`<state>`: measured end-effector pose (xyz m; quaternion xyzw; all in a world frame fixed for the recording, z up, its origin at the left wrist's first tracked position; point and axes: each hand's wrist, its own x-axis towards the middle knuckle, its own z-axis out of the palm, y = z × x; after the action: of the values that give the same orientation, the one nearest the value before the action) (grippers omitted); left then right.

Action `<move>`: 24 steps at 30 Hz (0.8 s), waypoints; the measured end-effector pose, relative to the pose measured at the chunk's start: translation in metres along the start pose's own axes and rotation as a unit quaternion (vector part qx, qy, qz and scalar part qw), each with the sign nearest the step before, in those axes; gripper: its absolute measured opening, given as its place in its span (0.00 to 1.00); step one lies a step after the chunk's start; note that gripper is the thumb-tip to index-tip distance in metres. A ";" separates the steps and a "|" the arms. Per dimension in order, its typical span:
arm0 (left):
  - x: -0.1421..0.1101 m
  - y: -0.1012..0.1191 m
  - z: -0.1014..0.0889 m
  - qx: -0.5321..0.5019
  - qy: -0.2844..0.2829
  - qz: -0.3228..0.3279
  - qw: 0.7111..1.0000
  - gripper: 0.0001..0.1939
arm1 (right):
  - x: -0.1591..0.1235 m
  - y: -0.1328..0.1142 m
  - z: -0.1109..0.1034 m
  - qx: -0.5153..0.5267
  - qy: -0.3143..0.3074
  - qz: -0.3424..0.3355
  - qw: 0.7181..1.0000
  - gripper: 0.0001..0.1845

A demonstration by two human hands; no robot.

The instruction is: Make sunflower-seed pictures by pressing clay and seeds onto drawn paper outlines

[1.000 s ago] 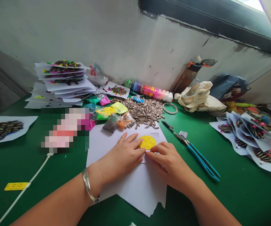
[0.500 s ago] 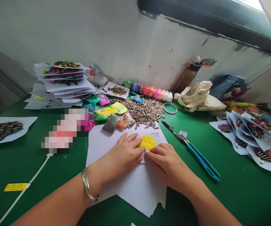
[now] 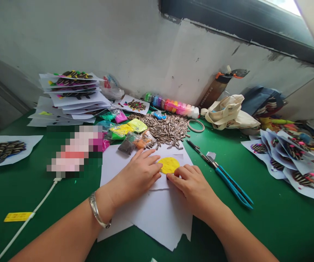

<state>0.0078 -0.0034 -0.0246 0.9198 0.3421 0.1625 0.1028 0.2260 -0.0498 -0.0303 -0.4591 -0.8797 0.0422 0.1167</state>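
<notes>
A flat, round disc of yellow clay lies on a small white sheet of paper. My left hand rests palm down on the paper left of the disc, its fingers stretched out and the tips by the disc's left edge. At the disc's lower edge, the thumb and index finger of my right hand are pressed together, the other fingers curled. Whatever is between those fingertips is too small and hidden to make out. Larger white sheets lie beneath, one with a torn lower edge.
Behind the paper spreads a pile of striped sunflower seeds, with bagged coloured clay to its left. A blue-handled tool and a pen lie right. Seed-picture stacks stand back left, others right. A white cable crosses the left.
My left hand has drawn back slightly to the left, away from my right fingertips, baring more of the disc's lower edge. My right hand stays at that edge.
</notes>
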 end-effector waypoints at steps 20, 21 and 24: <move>-0.001 0.007 -0.005 0.005 -0.065 -0.020 0.998 0.09 | 0.000 0.001 0.002 0.066 0.008 0.016 0.998 0.16; -0.001 0.007 -0.005 0.006 -0.064 -0.018 0.998 0.09 | 0.000 0.002 0.002 0.075 0.020 0.020 0.997 0.16; -0.001 0.007 -0.005 0.006 -0.059 -0.012 0.998 0.08 | 0.000 0.007 0.000 0.089 0.072 0.037 0.993 0.15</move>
<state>0.0096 -0.0093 -0.0177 0.9242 0.3476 0.1049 0.1186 0.2318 -0.0460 -0.0320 -0.4808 -0.8443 0.0914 0.2184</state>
